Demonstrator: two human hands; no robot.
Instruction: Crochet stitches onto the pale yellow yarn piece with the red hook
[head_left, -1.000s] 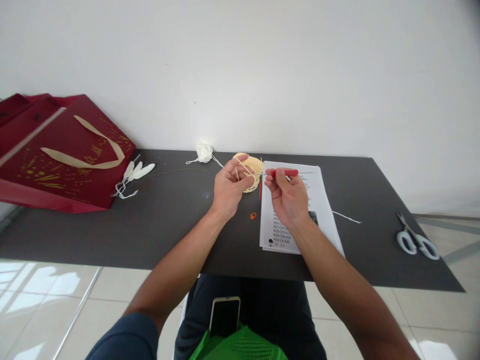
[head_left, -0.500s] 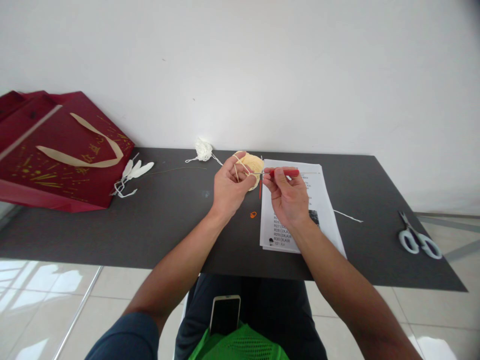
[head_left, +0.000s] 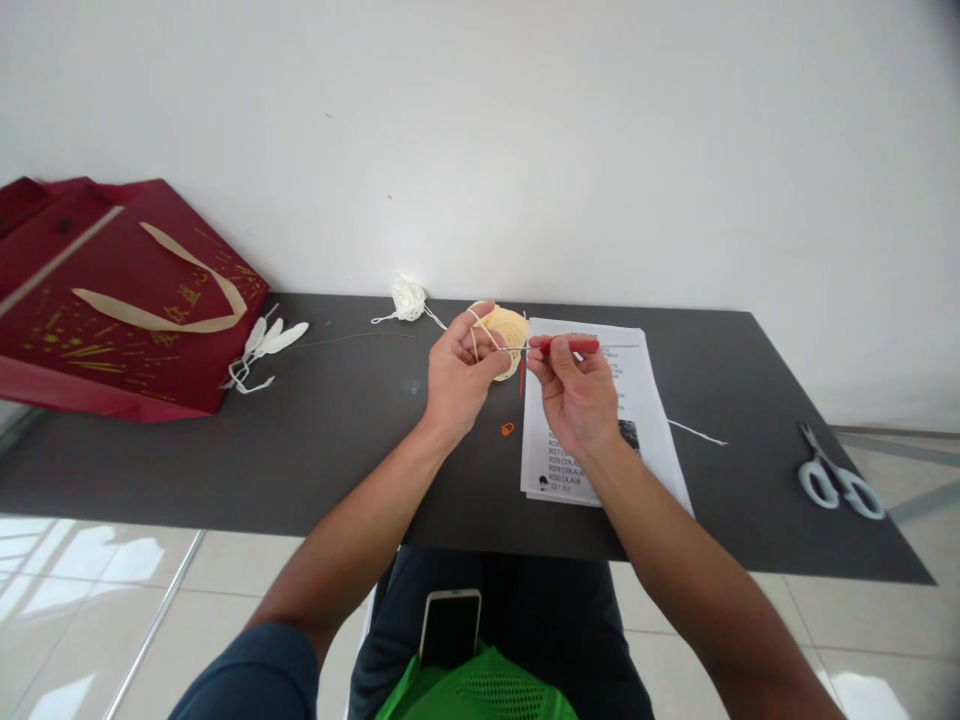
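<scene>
Nearest, a phone (head_left: pixel 450 630) rests in the lap; beyond it, an orange clip (head_left: pixel 508 429) lies on the dark table (head_left: pixel 360 440). Over the printed sheets (head_left: pixel 645 400), the right hand (head_left: pixel 579 400) grasps a red-handled hook (head_left: pixel 577 345) between thumb and fingers, its metal shaft pointing left to the left thumb. There the left hand (head_left: pixel 459 378), fingers bent, pinches a yellow strand (head_left: pixel 486 328) that loops over its forefinger. Just behind those fingers sits the yellow yarn ball (head_left: pixel 510 328); farther back, the white yarn (head_left: pixel 409 298). Compared with a second ago, both grips look nearly unchanged; the red bag (head_left: pixel 142 300) appears slightly higher in view.
</scene>
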